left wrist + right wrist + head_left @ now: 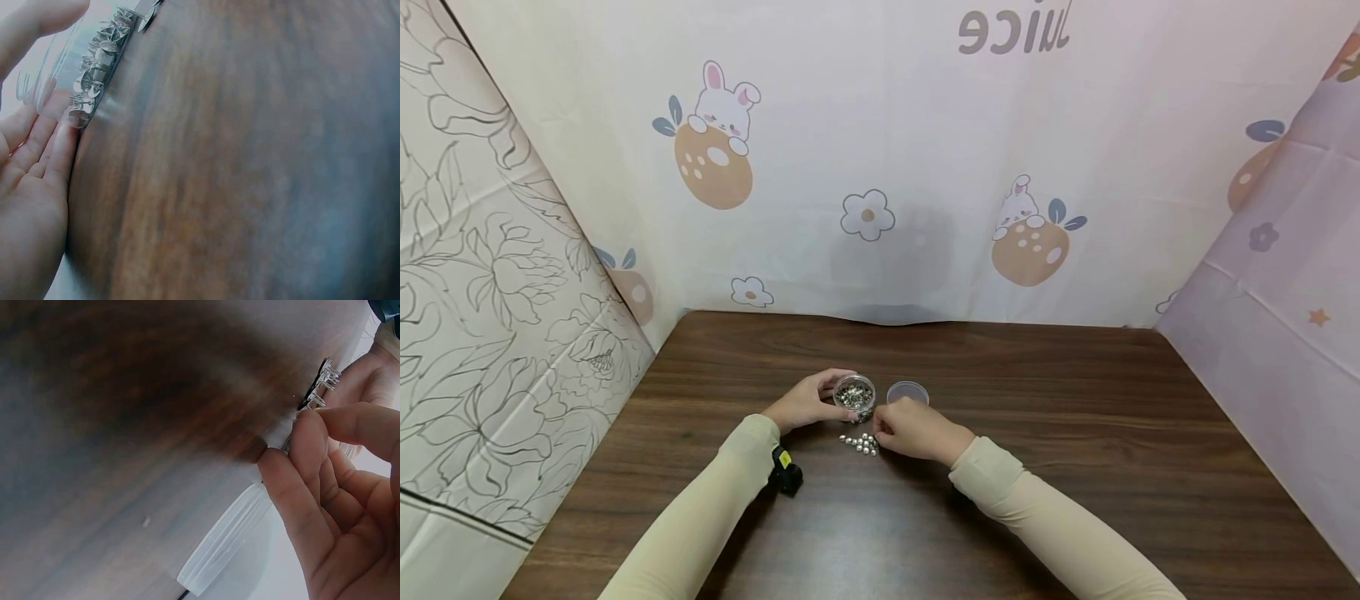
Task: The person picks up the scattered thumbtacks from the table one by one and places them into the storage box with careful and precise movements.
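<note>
My left hand (805, 402) holds a round clear jar (863, 412) on the table, fingers and thumb around its sides. Silver thumbtacks fill its lower part; through the wall in the left wrist view, those thumbtacks (103, 53) show flat heads and pins. Just in front of the jar lies a small group of loose thumbtacks (861, 444), pins pointing up in the right wrist view. At that group's right end is my right hand (917, 429), its thumb and index finger pinched together at a thumbtack, mostly hidden by the fingertips.
A clear round lid (907, 390) lies right of the jar, behind my right hand, partly covered by it. A black device with a yellow label (785, 459) is at my left wrist. Printed curtains (865, 125) stand behind the brown wooden table (1037, 375) and along its sides.
</note>
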Action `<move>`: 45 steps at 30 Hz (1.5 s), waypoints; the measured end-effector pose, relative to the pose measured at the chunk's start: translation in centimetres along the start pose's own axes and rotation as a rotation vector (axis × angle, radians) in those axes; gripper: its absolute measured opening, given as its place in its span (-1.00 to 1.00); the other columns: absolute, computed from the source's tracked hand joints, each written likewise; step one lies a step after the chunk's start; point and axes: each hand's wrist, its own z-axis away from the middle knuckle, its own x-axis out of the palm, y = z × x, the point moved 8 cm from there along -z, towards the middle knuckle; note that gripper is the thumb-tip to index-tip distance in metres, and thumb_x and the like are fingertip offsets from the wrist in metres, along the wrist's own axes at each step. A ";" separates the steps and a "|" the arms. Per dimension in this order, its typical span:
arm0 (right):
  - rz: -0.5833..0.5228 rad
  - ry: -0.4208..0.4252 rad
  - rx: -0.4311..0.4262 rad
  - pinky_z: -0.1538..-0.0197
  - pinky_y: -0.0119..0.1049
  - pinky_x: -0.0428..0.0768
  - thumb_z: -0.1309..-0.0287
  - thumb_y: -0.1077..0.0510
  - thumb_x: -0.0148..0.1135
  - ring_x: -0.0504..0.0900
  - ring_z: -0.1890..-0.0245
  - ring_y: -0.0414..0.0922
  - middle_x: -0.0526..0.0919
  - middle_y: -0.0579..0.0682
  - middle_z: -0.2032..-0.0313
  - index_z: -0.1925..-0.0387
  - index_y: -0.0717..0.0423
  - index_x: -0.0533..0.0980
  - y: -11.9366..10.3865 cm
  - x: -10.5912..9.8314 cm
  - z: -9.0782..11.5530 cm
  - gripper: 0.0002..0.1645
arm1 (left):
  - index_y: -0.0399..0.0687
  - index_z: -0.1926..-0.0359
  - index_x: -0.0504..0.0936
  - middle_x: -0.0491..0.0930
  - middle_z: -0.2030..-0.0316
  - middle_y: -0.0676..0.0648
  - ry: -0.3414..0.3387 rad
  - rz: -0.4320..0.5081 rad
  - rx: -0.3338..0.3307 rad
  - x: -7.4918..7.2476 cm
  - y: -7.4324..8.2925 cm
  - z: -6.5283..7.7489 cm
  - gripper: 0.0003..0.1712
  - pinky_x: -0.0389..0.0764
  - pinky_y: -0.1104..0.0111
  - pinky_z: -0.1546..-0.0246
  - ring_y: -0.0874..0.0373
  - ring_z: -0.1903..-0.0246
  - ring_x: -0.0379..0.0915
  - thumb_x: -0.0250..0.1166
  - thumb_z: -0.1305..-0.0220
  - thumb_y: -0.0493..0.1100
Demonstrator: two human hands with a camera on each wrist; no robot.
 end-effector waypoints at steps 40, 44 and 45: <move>-0.047 -0.037 -0.012 0.51 -0.45 0.42 -0.19 0.21 0.13 0.33 0.64 -0.37 0.43 -0.24 0.61 0.47 -0.02 0.45 0.6 0.0 -0.1 -0.87 | 0.09 -0.28 0.34 0.50 -0.09 -0.09 -0.015 0.016 0.008 0.1 0.1 -0.1 -0.16 0.35 0.00 -0.16 0.13 -0.06 0.38 0.49 0.06 -0.10; -0.071 -0.006 -0.022 0.51 -0.46 0.43 -0.19 0.20 0.14 0.34 0.64 -0.38 0.44 -0.25 0.62 0.43 -0.01 0.48 0.8 -0.6 -0.3 -0.91 | 0.12 -0.26 0.36 0.51 -0.06 -0.03 -0.008 -0.001 0.005 0.0 -0.1 -0.2 -0.18 0.39 0.04 -0.14 0.17 -0.03 0.39 0.50 0.07 -0.07; -0.079 0.010 -0.022 0.51 -0.44 0.44 -0.19 0.20 0.14 0.34 0.64 -0.38 0.45 -0.25 0.62 0.42 -0.01 0.48 0.8 -0.8 -0.3 -0.92 | 0.13 -0.25 0.36 0.51 -0.06 -0.03 -0.007 0.002 0.001 0.0 -0.1 -0.1 -0.18 0.40 0.05 -0.13 0.17 -0.03 0.39 0.49 0.07 -0.07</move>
